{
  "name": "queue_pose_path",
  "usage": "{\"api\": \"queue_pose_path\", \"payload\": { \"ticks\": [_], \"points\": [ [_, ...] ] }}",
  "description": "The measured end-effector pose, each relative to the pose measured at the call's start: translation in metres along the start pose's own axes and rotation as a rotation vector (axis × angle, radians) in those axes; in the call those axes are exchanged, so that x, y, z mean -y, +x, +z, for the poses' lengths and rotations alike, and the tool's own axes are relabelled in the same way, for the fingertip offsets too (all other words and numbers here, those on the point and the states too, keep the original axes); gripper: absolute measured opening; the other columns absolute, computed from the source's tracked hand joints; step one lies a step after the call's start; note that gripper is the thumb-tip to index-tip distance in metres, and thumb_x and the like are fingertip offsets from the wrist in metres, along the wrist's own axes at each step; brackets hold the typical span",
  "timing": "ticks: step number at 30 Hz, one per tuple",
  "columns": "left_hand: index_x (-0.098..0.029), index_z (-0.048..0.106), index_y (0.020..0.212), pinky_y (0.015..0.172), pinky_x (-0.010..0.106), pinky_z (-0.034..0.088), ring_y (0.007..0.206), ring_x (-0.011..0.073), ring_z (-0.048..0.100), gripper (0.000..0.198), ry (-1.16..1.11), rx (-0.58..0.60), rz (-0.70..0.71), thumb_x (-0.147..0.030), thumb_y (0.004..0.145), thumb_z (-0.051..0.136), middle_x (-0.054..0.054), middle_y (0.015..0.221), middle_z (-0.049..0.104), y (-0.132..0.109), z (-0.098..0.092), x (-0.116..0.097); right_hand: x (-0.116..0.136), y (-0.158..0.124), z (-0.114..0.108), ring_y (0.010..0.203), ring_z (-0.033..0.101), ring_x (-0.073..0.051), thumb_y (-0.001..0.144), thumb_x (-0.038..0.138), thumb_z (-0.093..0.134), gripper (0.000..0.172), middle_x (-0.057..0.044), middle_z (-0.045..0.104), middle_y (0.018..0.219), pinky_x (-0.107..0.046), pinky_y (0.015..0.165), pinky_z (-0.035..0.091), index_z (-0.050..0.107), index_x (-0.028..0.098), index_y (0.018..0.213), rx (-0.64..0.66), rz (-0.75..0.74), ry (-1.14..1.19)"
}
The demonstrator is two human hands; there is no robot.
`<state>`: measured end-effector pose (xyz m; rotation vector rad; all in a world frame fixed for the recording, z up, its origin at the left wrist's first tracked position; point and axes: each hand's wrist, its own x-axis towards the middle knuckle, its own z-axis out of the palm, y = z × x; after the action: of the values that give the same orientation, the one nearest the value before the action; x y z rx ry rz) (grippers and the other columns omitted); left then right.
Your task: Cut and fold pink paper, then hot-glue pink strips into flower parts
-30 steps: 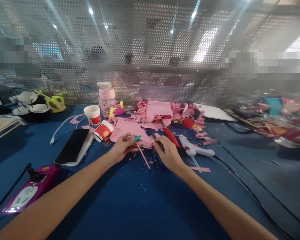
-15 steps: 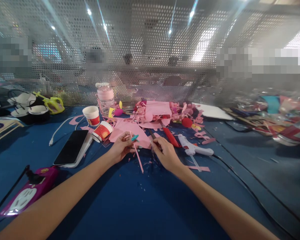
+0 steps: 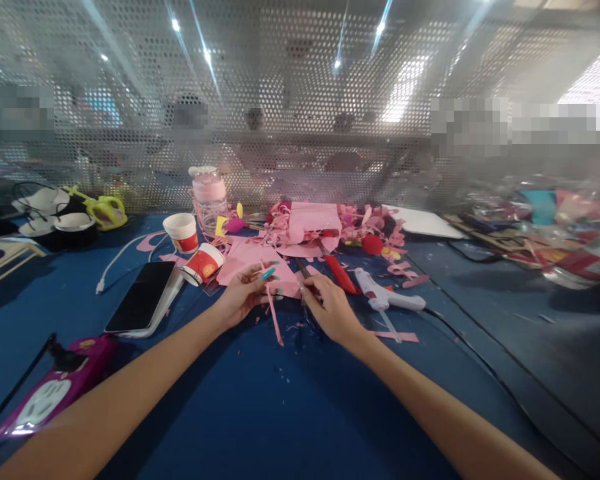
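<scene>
My left hand [image 3: 245, 293] pinches a narrow pink paper strip [image 3: 274, 317] between thumb and fingers; the strip's lower end dangles above the blue table. My right hand [image 3: 330, 303] is closed around a pair of dark scissors [image 3: 303, 268], their blades pointing away from me and their handles mostly hidden by the palm. A small gap separates the two hands. Behind them lies a pink paper sheet [image 3: 245, 257]. To the right of my right hand are a red-handled tool [image 3: 341, 275] and a white glue gun [image 3: 387, 295] with its clear stick.
Pink scraps [image 3: 305, 223] are heaped against the perforated metal screen [image 3: 300, 153]. On the left are two paper cups [image 3: 181, 233], a bottle [image 3: 210, 193], a phone [image 3: 143, 293] and a purple power strip [image 3: 55, 393]. The glue gun's black cord [image 3: 480, 350] trails right.
The pink strip's lower end has shifted slightly left. Both hands keep their grips and nearly the same places; the whole view has moved a little.
</scene>
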<state>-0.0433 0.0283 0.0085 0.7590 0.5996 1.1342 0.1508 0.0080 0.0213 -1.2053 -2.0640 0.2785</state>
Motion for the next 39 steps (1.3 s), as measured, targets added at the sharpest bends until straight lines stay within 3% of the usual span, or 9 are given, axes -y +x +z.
{"api": "queue_pose_path", "payload": {
  "ticks": [4, 11, 17, 23, 27, 33, 39],
  "points": [
    [-0.017, 0.060, 0.092, 0.051, 0.025, 0.056, 0.061, 0.0168, 0.067, 0.032, 0.019, -0.032, -0.016, -0.013, 0.063, 0.071, 0.004, 0.091, 0.067, 0.000, -0.001, 0.000, 0.000, 0.000, 0.000, 0.072, 0.052, -0.017, 0.084, 0.021, 0.041, 0.012, -0.006, 0.055, 0.076, -0.029, 0.065, 0.041, 0.051, 0.017, 0.078, 0.013, 0.007, -0.001],
    [-0.014, 0.051, 0.070, 0.050, 0.025, 0.055, 0.068, 0.0213, 0.068, 0.025, -0.002, -0.024, -0.038, -0.011, 0.060, 0.073, 0.004, 0.088, 0.067, -0.001, -0.002, 0.002, 0.003, 0.000, -0.002, 0.069, 0.053, -0.016, 0.084, 0.028, 0.042, 0.017, -0.005, 0.056, 0.075, -0.028, 0.063, 0.041, 0.053, 0.016, 0.078, 0.015, 0.048, 0.101],
    [-0.013, 0.051, 0.067, 0.057, 0.023, 0.055, 0.074, 0.0194, 0.067, 0.025, -0.016, -0.017, -0.014, -0.010, 0.059, 0.074, 0.004, 0.086, 0.068, 0.000, -0.001, 0.002, 0.012, -0.001, 0.001, 0.066, 0.056, -0.013, 0.083, 0.047, 0.043, 0.038, -0.004, 0.062, 0.074, -0.024, 0.059, 0.042, 0.062, 0.015, 0.077, 0.241, 0.195, 0.538],
    [-0.012, 0.047, 0.060, 0.058, 0.022, 0.055, 0.083, 0.0217, 0.066, 0.029, 0.012, 0.012, -0.022, -0.014, 0.057, 0.076, 0.005, 0.089, 0.067, -0.002, 0.004, 0.001, 0.026, -0.002, 0.008, 0.046, 0.052, -0.009, 0.069, 0.048, 0.061, 0.035, -0.003, 0.066, 0.065, -0.021, 0.043, 0.042, 0.067, 0.013, 0.075, 0.436, 0.350, 0.770],
    [-0.012, 0.048, 0.059, 0.054, 0.019, 0.054, 0.080, 0.0204, 0.067, 0.028, 0.013, 0.014, -0.029, -0.012, 0.057, 0.076, 0.005, 0.090, 0.067, -0.004, 0.007, 0.000, 0.029, -0.002, 0.008, 0.034, 0.046, -0.005, 0.069, 0.046, 0.063, 0.033, -0.003, 0.065, 0.058, -0.019, 0.034, 0.038, 0.067, 0.013, 0.069, 0.461, 0.391, 0.802],
    [-0.014, 0.060, 0.083, 0.056, 0.021, 0.054, 0.072, 0.0164, 0.067, 0.021, -0.036, -0.069, -0.033, -0.009, 0.065, 0.069, 0.006, 0.090, 0.069, -0.003, 0.006, -0.001, 0.030, -0.001, 0.006, 0.032, 0.047, -0.006, 0.068, 0.045, 0.063, 0.033, -0.002, 0.064, 0.053, -0.018, 0.032, 0.036, 0.067, 0.012, 0.066, 0.480, 0.425, 0.789],
    [-0.011, 0.060, 0.070, 0.054, 0.020, 0.054, 0.066, 0.0149, 0.066, 0.006, -0.029, -0.143, -0.050, -0.010, 0.069, 0.066, 0.006, 0.074, 0.069, -0.001, 0.001, 0.001, 0.027, -0.002, 0.009, 0.039, 0.052, -0.008, 0.069, 0.047, 0.062, 0.035, -0.003, 0.065, 0.054, -0.018, 0.037, 0.040, 0.069, 0.012, 0.070, 0.487, 0.401, 0.737]
  ]
}}
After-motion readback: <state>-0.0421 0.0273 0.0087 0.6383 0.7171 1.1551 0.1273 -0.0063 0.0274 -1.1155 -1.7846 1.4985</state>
